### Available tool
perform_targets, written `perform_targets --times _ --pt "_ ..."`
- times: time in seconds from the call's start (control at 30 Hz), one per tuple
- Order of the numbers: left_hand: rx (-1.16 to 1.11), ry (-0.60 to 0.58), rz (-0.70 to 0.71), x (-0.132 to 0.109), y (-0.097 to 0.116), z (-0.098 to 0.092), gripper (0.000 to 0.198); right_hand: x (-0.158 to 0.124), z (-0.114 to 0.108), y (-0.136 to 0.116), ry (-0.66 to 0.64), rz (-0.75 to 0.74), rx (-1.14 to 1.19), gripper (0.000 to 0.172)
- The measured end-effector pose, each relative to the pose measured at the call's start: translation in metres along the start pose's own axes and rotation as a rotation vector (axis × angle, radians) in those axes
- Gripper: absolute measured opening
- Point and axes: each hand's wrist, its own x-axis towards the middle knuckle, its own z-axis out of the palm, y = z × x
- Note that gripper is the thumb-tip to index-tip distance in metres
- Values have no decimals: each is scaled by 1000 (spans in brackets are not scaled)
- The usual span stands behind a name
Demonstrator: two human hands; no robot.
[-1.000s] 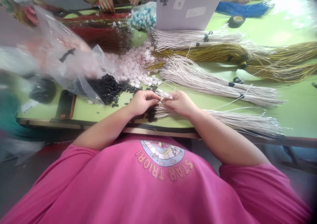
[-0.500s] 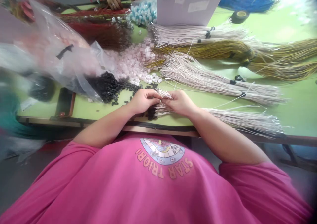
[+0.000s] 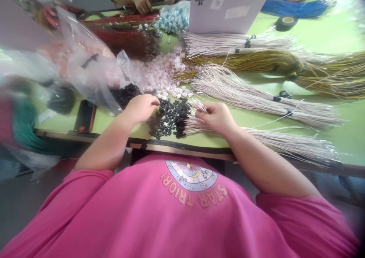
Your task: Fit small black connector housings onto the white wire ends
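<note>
My right hand is closed round a bunch of thin white wires, their bare tips fanning out to the left past the thumb. Under and behind that hand lies a longer bundle of white wires, whose left ends meet black connectors. My left hand is above the left side of the small black connector housings, its fingers curled and close together. Whatever is between those fingertips, if anything, is too small to make out. More black housings are heaped behind my left wrist.
Pink-white connector housings are piled beyond the black ones, beside a clear plastic bag. A phone lies at left. Bundles of yellow wires and black tape are further back. Another person's hands work across the table.
My left hand has come away from my right hand and moved left over the black housings, uncovering them. The right hand still grips the white wires. The whole view has shifted slightly.
</note>
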Motion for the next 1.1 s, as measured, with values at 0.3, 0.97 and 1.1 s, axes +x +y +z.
perform_targets --times 0.3,0.97,1.1 --pt "-11 -105 -30 -6 -14 25 21 0 3 -5 -53 50 83 17" --pt "-950 -79 20 7 59 35 36 0 9 -1 -31 46 229 29" --pt "-1034 -88 -18 7 55 42 30 0 9 -1 -30 72 225 28"
